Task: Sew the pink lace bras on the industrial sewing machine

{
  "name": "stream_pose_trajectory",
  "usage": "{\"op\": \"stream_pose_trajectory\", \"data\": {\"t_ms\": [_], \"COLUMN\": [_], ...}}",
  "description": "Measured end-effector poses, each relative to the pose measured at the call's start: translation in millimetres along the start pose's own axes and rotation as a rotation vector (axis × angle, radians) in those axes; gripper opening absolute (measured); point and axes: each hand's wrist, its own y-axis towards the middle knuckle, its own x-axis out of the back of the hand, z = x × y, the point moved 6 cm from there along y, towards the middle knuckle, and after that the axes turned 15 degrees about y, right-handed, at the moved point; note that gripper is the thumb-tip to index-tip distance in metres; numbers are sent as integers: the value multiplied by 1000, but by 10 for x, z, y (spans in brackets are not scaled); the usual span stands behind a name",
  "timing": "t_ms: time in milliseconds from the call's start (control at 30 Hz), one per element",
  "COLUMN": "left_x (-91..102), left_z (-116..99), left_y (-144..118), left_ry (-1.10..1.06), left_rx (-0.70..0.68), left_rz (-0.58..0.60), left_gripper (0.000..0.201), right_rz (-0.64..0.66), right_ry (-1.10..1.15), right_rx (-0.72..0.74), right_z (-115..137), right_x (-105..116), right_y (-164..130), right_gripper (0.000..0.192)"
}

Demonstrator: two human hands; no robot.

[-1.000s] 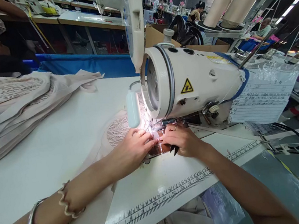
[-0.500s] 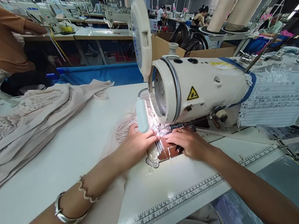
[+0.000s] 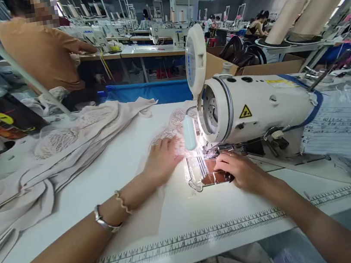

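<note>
My left hand [image 3: 163,159] lies palm down on pale lace fabric [image 3: 163,135], its fingers stretched out and a little blurred. The fabric spreads left of the needle area of a white sewing machine [image 3: 256,105] and under my left forearm. My right hand [image 3: 237,166] rests right of the lit needle area, its fingers bent and close together. A small dark object [image 3: 231,177] shows under the right hand; its kind is hidden. Between the hands lies a clear-covered plate [image 3: 205,168] with a brown part. A pale lamp [image 3: 189,133] hangs beside the needle.
A printed ruler strip [image 3: 191,244] runs along the table's front edge. More pale garments [image 3: 79,140] lie on the left. Large thread cones [image 3: 285,20] stand at the back right beyond a paper sheet [image 3: 334,126]. A co-worker in an orange top [image 3: 37,55] sits at the far left.
The camera view has swung left, so the scene sits further right. My left hand has moved left, away from the needle area, onto the lace. My right hand remains near the needle.
</note>
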Motion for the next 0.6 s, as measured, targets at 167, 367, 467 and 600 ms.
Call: {"op": "stream_pose_trajectory", "data": {"t_ms": [167, 367, 467, 600], "left_x": [402, 943, 1001, 1087], "left_z": [1010, 1783, 1829, 1901], "left_y": [-422, -1127, -1234, -1211], "left_ry": [122, 235, 232, 220], "left_rx": [295, 621, 577, 568], "left_rz": [-87, -61, 19, 44], "left_gripper": [56, 45, 47, 47], "right_rz": [19, -171, -205, -208], "right_ry": [15, -59, -93, -90], "right_rx": [-39, -9, 4, 13], "right_z": [220, 348, 374, 393], "right_x": [-37, -241, -283, -265], "right_y": [-208, -422, -418, -388], "right_gripper": [45, 44, 44, 45]}}
